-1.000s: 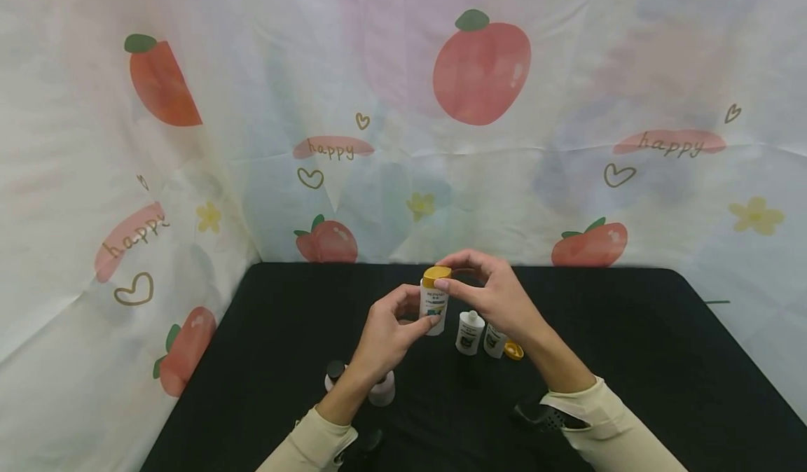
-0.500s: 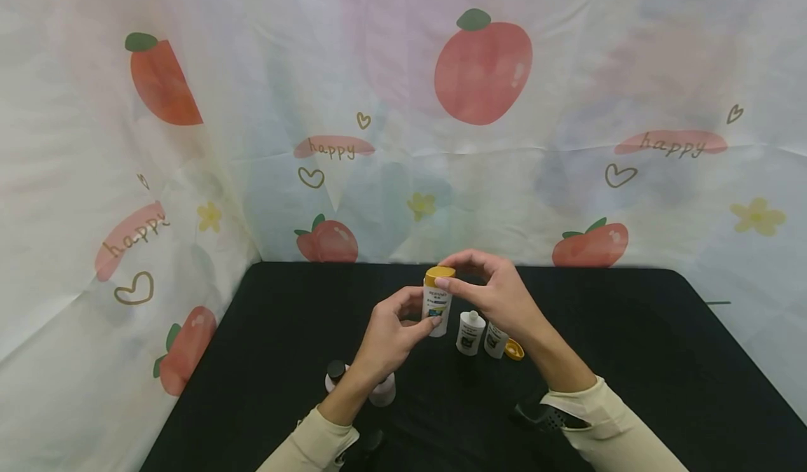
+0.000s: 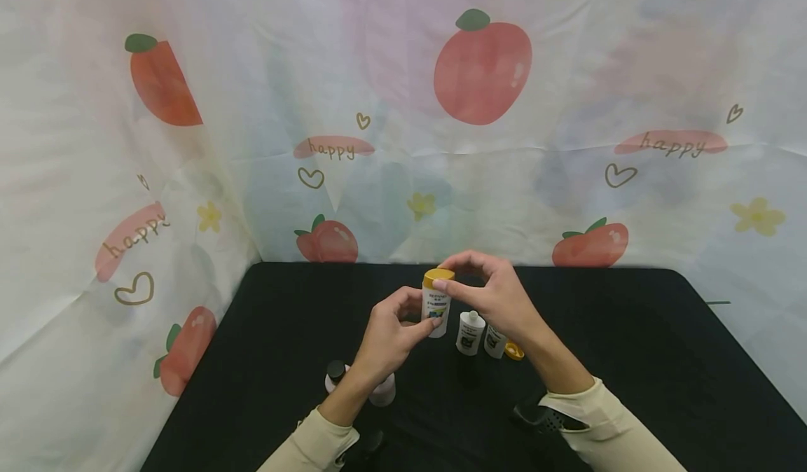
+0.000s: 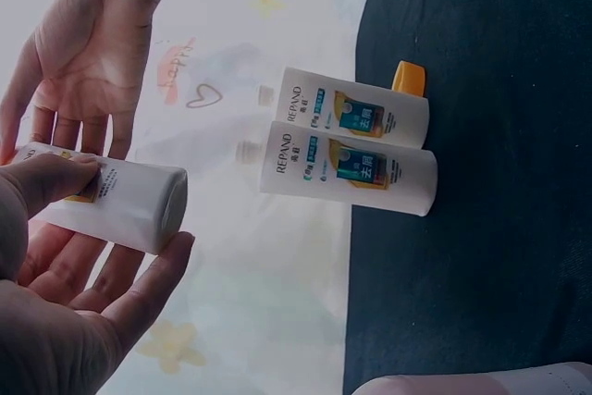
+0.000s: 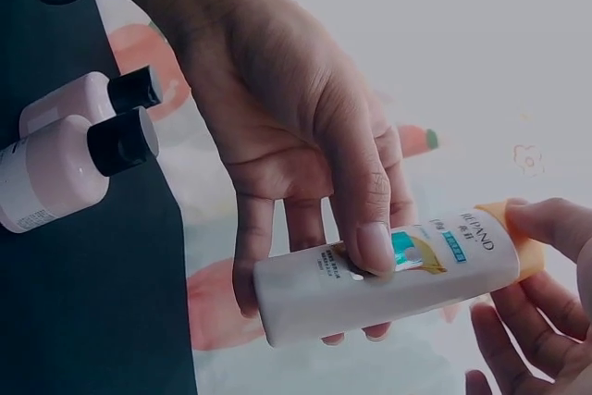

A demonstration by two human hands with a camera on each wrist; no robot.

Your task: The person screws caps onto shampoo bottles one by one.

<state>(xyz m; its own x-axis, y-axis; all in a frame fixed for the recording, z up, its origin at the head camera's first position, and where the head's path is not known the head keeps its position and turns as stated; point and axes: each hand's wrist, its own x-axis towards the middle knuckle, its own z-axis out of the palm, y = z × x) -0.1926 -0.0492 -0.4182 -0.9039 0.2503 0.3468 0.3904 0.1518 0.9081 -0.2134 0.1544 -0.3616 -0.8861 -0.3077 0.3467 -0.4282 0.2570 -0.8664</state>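
Off the table, my left hand [image 3: 386, 332] grips a white shampoo bottle [image 3: 435, 309] by its body, thumb across the printed label. The bottle stands nearly upright and carries a yellow cap [image 3: 439, 275]. Thumb and fingers of my right hand [image 3: 494, 295] pinch that cap; the right wrist view shows the thumb on the cap [image 5: 525, 240]. Whether the cap sits fully tight cannot be seen. Below my right hand, two matching white bottles [image 4: 350, 168] stand side by side with bare nozzles [image 4: 248, 152]. A loose yellow cap [image 3: 513, 350] lies beside them.
Two pale pink bottles [image 5: 60, 173] with black caps stand nearer the person, partly behind the left forearm in the head view. A black cloth [image 3: 284, 332] covers the table. Printed fabric [image 3: 391, 199] hangs behind and along the left side.
The held bottle has shifted and turned very slightly, so its label faces a little differently. Both hands keep their hold, and the standing bottles have not moved.
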